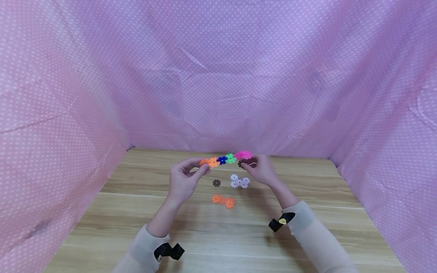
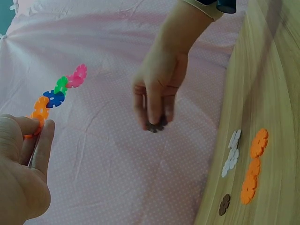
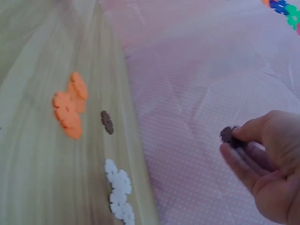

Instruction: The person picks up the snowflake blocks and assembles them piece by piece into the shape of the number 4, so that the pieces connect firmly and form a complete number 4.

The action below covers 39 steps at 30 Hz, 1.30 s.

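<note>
My left hand [image 1: 182, 181] pinches the orange end of a chain of interlocking flower discs [image 2: 55, 98], held up above the table. From that end the chain runs orange, blue, green and pink. A brown flower disc [image 3: 228, 135] is pinched between the thumb and fingers of my right hand [image 1: 263, 170]. In the left wrist view, a clear gap separates this disc from the chain, whose pink end reaches up toward the right hand in the head view.
On the wooden table [image 1: 136, 212] lie a loose brown disc [image 1: 216, 183], a joined cluster of white discs [image 1: 240, 182] and a joined orange piece [image 1: 223, 201]. Pink dotted cloth [image 1: 218, 94] hangs around the table's back and sides.
</note>
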Each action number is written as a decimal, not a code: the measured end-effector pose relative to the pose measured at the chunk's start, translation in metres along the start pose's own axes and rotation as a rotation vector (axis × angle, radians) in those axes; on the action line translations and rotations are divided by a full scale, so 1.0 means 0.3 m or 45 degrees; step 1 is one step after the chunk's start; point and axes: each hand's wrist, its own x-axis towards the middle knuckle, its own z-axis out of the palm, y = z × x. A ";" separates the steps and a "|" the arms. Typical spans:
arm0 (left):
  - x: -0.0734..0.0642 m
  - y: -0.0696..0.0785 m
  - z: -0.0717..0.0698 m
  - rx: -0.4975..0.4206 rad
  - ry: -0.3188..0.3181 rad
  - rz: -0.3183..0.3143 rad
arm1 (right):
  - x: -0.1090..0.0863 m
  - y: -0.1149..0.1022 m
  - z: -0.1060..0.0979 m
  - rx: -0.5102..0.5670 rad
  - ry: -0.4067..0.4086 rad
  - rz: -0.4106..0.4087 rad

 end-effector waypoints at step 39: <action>-0.009 -0.012 0.000 0.035 -0.026 0.003 | -0.077 -0.124 -0.097 0.842 0.394 -0.351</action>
